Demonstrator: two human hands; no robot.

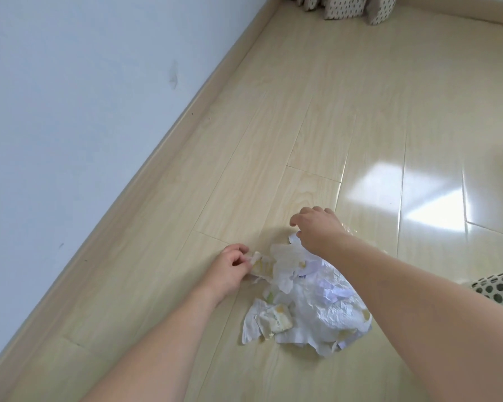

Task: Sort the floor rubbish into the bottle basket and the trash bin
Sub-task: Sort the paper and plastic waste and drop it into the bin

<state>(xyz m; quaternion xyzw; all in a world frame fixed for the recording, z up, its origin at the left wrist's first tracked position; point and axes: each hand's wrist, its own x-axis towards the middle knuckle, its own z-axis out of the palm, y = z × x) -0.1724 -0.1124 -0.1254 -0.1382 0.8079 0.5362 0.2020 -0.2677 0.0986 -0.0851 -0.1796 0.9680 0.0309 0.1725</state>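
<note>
Far left is just a pale blue wall (70, 97) with a wooden skirting (163, 146) running diagonally down to the light wood floor (273, 126).

The left hand (230, 271) is down at floor level, thumb and fingers curled in and pinching the left edge of a crumpled scrap (260, 264) that sticks out of the pile. That scrap is whitish with yellow patches.

The pile (317, 300) itself is crumpled white paper and tissue lying on the floor between the two forearms, a smaller wad (269, 317) at its lower left, touching the rest.

The right hand (317, 227) is above the far end of the pile, palm down, fingers loosely bent and holding nothing as far as I can see. Something clear and shiny, maybe plastic film (350, 229), peeks out just behind its wrist.

Right edge: a white basket (500, 288) with round holes, only partly in view. Top of the picture, a dotted curtain (343, 7) reaches the floor.
</note>
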